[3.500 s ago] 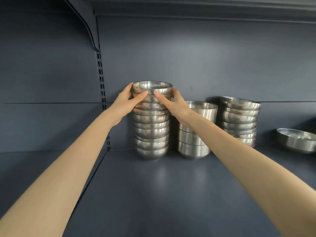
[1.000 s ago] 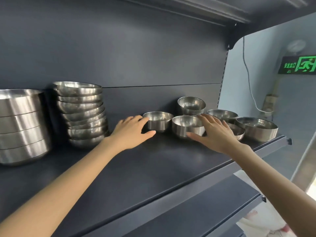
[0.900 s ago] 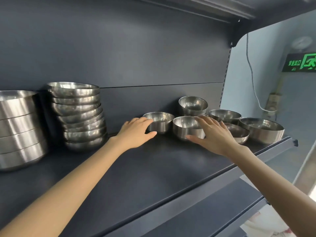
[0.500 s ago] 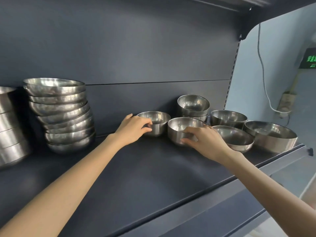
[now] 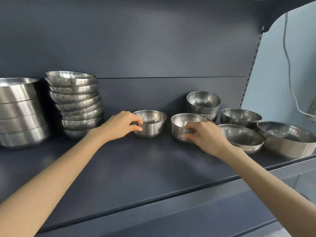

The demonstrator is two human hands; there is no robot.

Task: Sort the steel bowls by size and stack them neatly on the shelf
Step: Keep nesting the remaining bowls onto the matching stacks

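Left grip point(image 5: 119, 127) holds the left bowl point(image 5: 153, 124), right grip point(image 5: 206, 136) the right bowl point(image 5: 177, 127); lift level and nest squarely.

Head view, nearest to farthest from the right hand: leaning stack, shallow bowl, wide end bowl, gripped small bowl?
1. The small bowl, gripped by the right hand.
2. The shallow bowl, just right of it.
3. The wide bowl, shelf's right end.
4. The leaning stack, far left.
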